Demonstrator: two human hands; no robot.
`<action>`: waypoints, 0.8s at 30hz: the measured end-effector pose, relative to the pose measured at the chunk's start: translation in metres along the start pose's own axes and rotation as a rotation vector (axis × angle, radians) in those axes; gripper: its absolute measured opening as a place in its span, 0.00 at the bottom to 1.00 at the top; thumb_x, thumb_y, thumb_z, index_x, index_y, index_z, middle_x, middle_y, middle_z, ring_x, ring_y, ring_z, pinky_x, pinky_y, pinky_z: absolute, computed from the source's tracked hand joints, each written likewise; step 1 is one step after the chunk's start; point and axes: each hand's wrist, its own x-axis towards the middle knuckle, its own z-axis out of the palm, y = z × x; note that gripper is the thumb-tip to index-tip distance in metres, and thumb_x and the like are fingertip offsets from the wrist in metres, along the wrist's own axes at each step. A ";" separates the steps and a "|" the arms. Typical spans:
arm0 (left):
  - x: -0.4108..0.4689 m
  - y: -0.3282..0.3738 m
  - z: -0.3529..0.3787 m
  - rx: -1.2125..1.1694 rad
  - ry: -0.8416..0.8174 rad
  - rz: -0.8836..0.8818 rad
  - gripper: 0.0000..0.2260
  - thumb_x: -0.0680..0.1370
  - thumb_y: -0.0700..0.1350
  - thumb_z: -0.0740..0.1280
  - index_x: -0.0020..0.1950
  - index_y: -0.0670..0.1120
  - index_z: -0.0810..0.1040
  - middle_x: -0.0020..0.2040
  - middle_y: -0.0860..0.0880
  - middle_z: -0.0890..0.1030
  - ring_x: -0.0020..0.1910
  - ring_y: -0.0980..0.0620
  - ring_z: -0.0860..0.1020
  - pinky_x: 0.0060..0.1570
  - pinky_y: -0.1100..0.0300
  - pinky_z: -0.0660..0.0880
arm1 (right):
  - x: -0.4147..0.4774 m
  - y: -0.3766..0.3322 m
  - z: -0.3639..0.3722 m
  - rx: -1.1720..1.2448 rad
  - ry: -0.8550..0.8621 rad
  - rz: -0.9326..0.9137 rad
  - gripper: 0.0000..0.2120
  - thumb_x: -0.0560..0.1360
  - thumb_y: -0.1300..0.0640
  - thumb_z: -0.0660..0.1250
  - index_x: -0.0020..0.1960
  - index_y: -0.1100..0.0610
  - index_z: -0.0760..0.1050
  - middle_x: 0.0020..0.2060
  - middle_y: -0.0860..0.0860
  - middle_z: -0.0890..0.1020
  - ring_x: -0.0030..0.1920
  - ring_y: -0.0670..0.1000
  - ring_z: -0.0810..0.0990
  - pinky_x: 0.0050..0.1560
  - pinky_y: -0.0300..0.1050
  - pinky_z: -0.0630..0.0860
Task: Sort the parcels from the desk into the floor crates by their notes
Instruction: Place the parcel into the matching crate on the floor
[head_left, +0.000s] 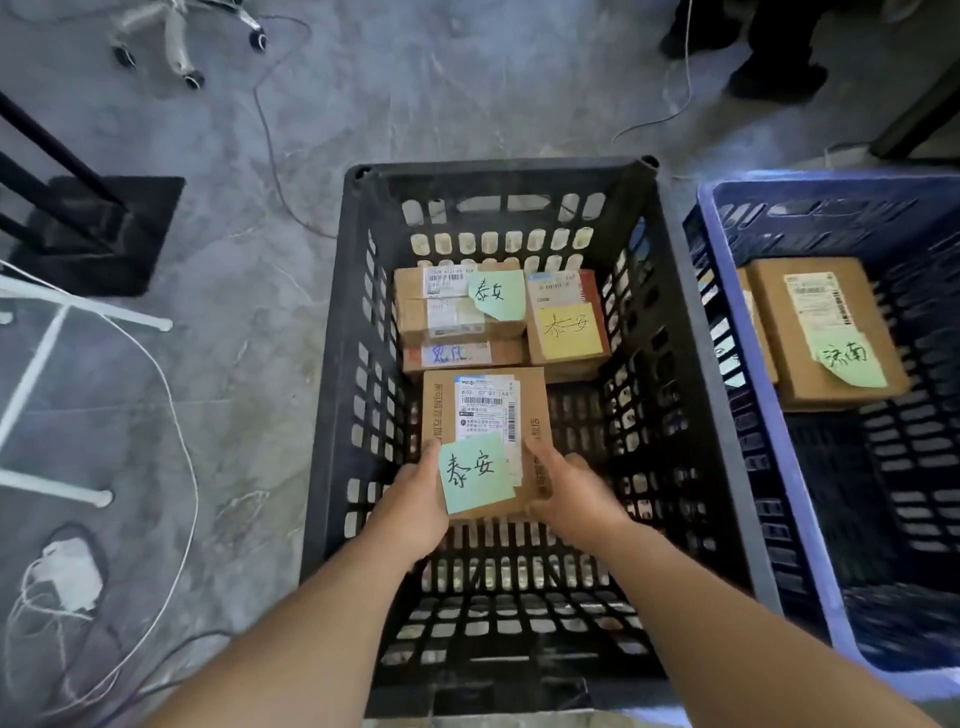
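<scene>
Two hands hold 1 cardboard parcel (485, 415) inside the black crate (332, 364), approx. mid-crate. L hand (415, 501) grips the near-L corner, at 7 o'clock of the parcel, and R hand (569, 488) grips the near-R corner at 5 o'clock. Each thumb lies flat on the top face by its edge. The other fingers wrap down the sides and go under, so can't tell if they're spread or together. Can't tell either whether the parcel rests on the crate floor or hangs just above it.

A green note (477, 473) w/ handwritten characters is stuck on the parcel's near end, btwn the thumbs, partly over a white shipping label.

At 12 o'clock in the crate is a stack of parcels (457, 325) against the far wall, and the top one carries a 2nd green note (497, 293). At 1 o'clock, just beside the stack, is another parcel (569, 370) w/ a yellow note (567, 328). The held parcel's far end meets the stack's lowest box in view.

At 3 o'clock of the black crate and alongside it stands a blue crate (831, 186). It holds a parcel (810, 332) w/ its own green note (847, 358), which has different characters.

On the floor are a chair base (182, 47) at 11 o'clock, dark shoes (774, 73) at 1 o'clock and loose cables (192, 493) at 8 o'clock.
</scene>
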 end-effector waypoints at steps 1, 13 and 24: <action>0.005 -0.002 0.003 0.033 -0.007 -0.019 0.39 0.79 0.40 0.62 0.79 0.57 0.38 0.69 0.48 0.65 0.51 0.54 0.73 0.51 0.58 0.76 | 0.006 0.001 0.003 -0.016 -0.004 0.001 0.40 0.76 0.57 0.69 0.77 0.38 0.48 0.69 0.53 0.65 0.64 0.54 0.72 0.65 0.52 0.73; 0.018 0.001 0.029 0.423 0.090 -0.067 0.33 0.80 0.34 0.57 0.79 0.43 0.42 0.78 0.40 0.34 0.78 0.40 0.45 0.75 0.49 0.54 | 0.043 -0.005 0.025 -0.128 -0.206 0.014 0.45 0.77 0.67 0.63 0.78 0.41 0.38 0.79 0.47 0.45 0.75 0.54 0.60 0.73 0.50 0.63; -0.027 0.051 -0.028 0.346 0.180 0.064 0.33 0.81 0.41 0.58 0.80 0.50 0.42 0.79 0.46 0.39 0.78 0.46 0.41 0.75 0.51 0.41 | -0.015 -0.032 -0.028 -0.270 -0.019 -0.010 0.41 0.77 0.63 0.64 0.79 0.47 0.43 0.79 0.53 0.47 0.76 0.56 0.57 0.71 0.53 0.66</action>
